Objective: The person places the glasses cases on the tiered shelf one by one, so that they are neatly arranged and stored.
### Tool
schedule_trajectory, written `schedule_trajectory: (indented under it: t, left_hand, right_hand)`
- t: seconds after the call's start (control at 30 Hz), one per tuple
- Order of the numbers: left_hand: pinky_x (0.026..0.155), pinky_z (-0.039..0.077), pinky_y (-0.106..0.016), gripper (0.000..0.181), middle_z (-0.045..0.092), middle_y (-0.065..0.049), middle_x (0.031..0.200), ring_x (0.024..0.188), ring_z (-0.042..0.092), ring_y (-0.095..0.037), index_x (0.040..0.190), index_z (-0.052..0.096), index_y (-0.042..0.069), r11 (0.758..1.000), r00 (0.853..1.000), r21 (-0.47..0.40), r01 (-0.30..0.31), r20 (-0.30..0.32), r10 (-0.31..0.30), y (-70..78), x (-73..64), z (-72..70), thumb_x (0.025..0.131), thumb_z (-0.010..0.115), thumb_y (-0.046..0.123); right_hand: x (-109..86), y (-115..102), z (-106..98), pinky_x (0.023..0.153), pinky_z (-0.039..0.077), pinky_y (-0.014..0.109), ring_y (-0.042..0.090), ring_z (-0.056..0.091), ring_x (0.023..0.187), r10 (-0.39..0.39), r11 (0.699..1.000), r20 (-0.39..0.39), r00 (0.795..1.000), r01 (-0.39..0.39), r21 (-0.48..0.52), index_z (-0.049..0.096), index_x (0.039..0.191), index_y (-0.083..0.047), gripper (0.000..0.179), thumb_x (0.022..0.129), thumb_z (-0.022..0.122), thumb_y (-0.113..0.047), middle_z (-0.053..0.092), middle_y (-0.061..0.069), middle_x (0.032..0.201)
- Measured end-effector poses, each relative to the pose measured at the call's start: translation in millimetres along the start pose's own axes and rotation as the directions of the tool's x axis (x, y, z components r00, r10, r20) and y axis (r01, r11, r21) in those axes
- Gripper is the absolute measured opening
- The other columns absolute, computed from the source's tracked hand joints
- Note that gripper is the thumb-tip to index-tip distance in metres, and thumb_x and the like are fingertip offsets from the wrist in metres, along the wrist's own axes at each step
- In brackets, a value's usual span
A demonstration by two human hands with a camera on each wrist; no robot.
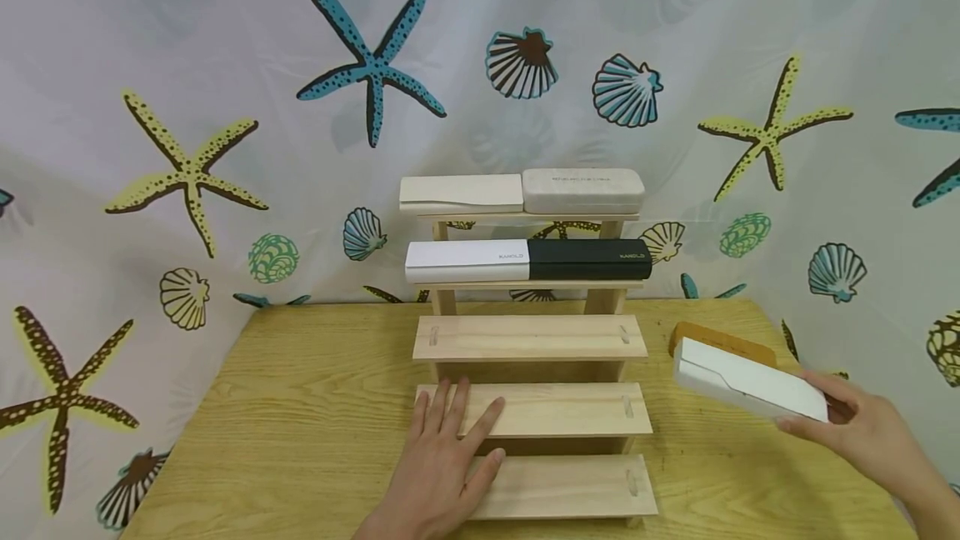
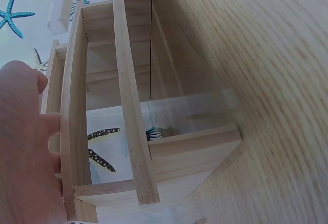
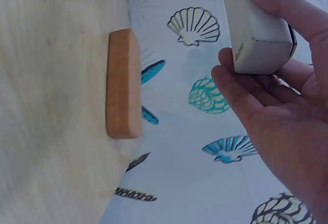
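Observation:
My right hand [image 1: 873, 427] grips a white glasses case [image 1: 750, 382] by its right end, thumb in front and fingers behind, holding it in the air to the right of the stepped wooden rack [image 1: 532, 411]. In the right wrist view the same case [image 3: 261, 42] lies between thumb and fingers. My left hand [image 1: 438, 461] rests with outstretched fingers on the left end of the second step from the bottom. Two cases, a cream one [image 1: 461, 192] and a pale grey one [image 1: 583, 190], sit on the top step. Below them lie a white case [image 1: 467, 260] and a black case [image 1: 589, 259].
A brown case [image 1: 727, 342] lies on the wooden table [image 1: 315, 407], behind the held case and near the table's back right. The three lower steps of the rack carry no cases. A curtain [image 1: 247, 32] with starfish and shells hangs behind and at the sides.

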State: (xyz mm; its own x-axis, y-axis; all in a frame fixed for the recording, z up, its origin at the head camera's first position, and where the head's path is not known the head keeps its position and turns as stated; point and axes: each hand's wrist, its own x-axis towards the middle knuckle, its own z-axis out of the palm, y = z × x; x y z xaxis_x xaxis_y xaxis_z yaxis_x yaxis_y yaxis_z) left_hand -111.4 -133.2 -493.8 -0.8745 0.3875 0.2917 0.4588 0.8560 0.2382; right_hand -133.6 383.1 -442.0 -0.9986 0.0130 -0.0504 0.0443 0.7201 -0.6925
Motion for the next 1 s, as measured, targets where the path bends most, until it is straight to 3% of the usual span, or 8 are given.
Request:
schedule_trajectory:
  t: [0.27, 0.43, 0.53, 0.7, 0.83, 1.0]
  left_hand:
    - [0.127, 0.018, -0.069, 0.056, 0.029, -0.026, 0.170, 0.159, 0.023, -0.050, 0.162, 0.045, 0.029, 1.000, 1.000, -0.004, 0.002, -0.001, -0.002, -1.2, -0.3, -0.1, 0.110, 0.045, 0.049]
    - [0.126, 0.018, -0.069, 0.055, 0.031, -0.026, 0.170, 0.159, 0.024, -0.050, 0.161, 0.046, 0.029, 1.000, 1.000, -0.004, 0.003, -0.011, -0.003, -0.9, -0.6, 0.0, 0.110, 0.047, 0.048]
    - [0.126, 0.018, -0.069, 0.055, 0.031, -0.026, 0.170, 0.159, 0.025, -0.050, 0.161, 0.046, 0.029, 1.000, 1.000, -0.001, 0.004, -0.012, -0.004, -1.1, -0.8, 0.3, 0.109, 0.049, 0.047]
    - [0.126, 0.018, -0.069, 0.055, 0.030, -0.026, 0.170, 0.159, 0.024, -0.050, 0.162, 0.045, 0.029, 1.000, 1.000, -0.002, 0.004, -0.005, -0.004, -1.7, -0.7, 0.8, 0.110, 0.046, 0.049]
    - [0.126, 0.019, -0.069, 0.055, 0.031, -0.026, 0.170, 0.159, 0.024, -0.050, 0.162, 0.045, 0.030, 1.000, 1.000, -0.003, 0.001, -0.006, -0.001, -1.4, -0.2, 0.7, 0.110, 0.043, 0.050]
    - [0.126, 0.019, -0.070, 0.056, 0.032, -0.028, 0.169, 0.158, 0.025, -0.051, 0.161, 0.046, 0.029, 1.000, 1.000, -0.008, -0.005, -0.020, 0.004, -0.4, 0.3, 1.4, 0.109, 0.048, 0.048]
  right_hand:
    - [3.9, -35.3, 3.5, 0.073, 0.059, 0.020, -0.021, 0.051, 0.098, -0.108, 0.994, -0.015, 0.994, 0.108, 0.009, 0.047, 0.156, 0.000, 0.081, 0.093, 0.082, -0.036, 0.052, 0.029, 0.150]
    - [10.4, -59.4, 10.6, 0.074, 0.058, 0.020, -0.010, 0.060, 0.100, -0.237, 0.971, -0.033, 0.971, 0.238, 0.033, 0.057, 0.150, -0.006, 0.066, 0.093, 0.083, -0.028, 0.056, 0.018, 0.146]
    - [16.2, -72.8, 17.3, 0.075, 0.058, 0.021, -0.005, 0.062, 0.100, -0.279, 0.958, -0.025, 0.960, 0.280, 0.060, 0.058, 0.149, -0.006, 0.065, 0.093, 0.084, -0.025, 0.057, 0.017, 0.146]
    - [27.1, -92.3, 32.3, 0.083, 0.056, 0.014, -0.007, 0.060, 0.106, -0.340, 0.936, -0.017, 0.940, 0.341, 0.089, 0.059, 0.149, -0.006, 0.066, 0.091, 0.085, -0.024, 0.059, 0.018, 0.148]
    - [35.9, -106.5, 44.8, 0.090, 0.052, 0.009, -0.006, 0.058, 0.111, -0.411, 0.906, -0.020, 0.911, 0.411, 0.099, 0.062, 0.146, -0.008, 0.064, 0.090, 0.087, -0.023, 0.062, 0.015, 0.145]
    - [46.1, -122.3, 58.3, 0.093, 0.051, 0.008, -0.005, 0.059, 0.113, -0.451, 0.886, -0.020, 0.892, 0.451, 0.110, 0.064, 0.144, -0.005, 0.063, 0.088, 0.088, -0.022, 0.063, 0.017, 0.144]
